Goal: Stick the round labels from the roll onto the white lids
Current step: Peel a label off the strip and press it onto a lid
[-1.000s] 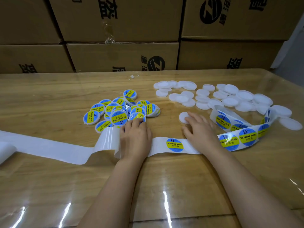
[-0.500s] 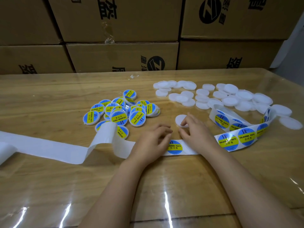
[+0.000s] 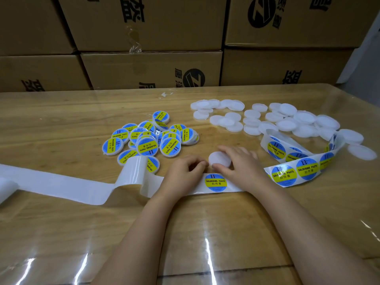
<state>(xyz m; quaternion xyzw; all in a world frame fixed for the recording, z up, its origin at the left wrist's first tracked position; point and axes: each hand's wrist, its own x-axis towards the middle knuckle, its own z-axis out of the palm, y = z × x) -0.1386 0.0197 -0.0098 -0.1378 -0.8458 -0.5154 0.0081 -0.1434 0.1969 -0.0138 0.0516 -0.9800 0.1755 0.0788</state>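
Grips white lid (image 3: 220, 159) with right hand (image 3: 243, 166), thumb at its near edge; rests curled left hand (image 3: 183, 171) just left of it.

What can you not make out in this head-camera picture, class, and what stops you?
All in the head view.
1. Left end of the backing strip: cut off by the left edge.
2. Whether the left hand pinches anything: its curled fingers hide it.
3. Part of the white lid the right hand holds: covered by its fingers.
4. Number of labelled lids in the pile: upper ones cover lower ones.
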